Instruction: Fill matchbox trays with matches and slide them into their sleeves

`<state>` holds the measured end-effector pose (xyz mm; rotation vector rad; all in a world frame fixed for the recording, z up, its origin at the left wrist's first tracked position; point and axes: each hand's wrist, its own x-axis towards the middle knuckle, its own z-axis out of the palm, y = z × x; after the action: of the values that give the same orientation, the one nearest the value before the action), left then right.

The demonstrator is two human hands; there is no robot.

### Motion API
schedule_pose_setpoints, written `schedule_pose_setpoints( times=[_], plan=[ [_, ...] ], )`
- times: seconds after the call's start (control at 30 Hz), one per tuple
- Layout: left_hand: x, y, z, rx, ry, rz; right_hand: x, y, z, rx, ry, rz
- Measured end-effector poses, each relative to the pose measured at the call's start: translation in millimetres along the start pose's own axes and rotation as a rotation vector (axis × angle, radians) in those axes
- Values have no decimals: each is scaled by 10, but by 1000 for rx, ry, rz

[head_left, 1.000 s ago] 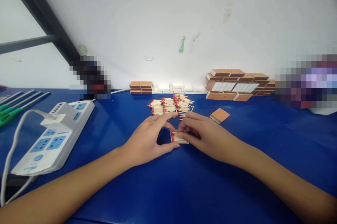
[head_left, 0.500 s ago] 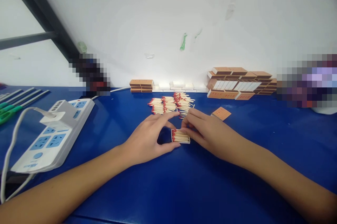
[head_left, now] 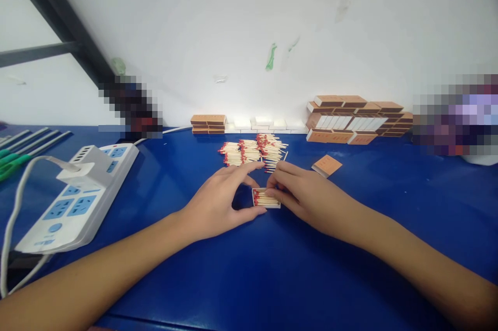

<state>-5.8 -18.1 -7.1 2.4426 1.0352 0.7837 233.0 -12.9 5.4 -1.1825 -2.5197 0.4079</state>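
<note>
A small white inner matchbox tray lies on the blue table between my hands, filled with red-headed matches. My left hand holds the tray, its thumb at the near side and fingers round the far side. My right hand is closed over the tray's right end, fingertips pinched together on the matches inside; what exactly sits between them is hidden. Just behind my hands a pile of loose matches is spread out. To the right of the pile lies an orange matchbox sleeve.
Along the wall stand a short stack of orange matchboxes, a row of white trays and a larger stack of matchboxes. At left are a white power strip with a plugged-in cable and several green-handled tools.
My view has shifted slightly. The right fingertips have moved a little among the matches in the tray; my left hand keeps its hold.
</note>
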Motion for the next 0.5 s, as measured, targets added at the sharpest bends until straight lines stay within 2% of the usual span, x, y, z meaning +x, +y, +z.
schedule_pose_setpoints(
  times=[0.1,0.5],
  plan=[
    [5,3,-3,-3,2,8,2,-14,27,8,18,34],
    [9,1,-3,-10,1,-4,-3,41,-3,14,57,-15]
  ],
)
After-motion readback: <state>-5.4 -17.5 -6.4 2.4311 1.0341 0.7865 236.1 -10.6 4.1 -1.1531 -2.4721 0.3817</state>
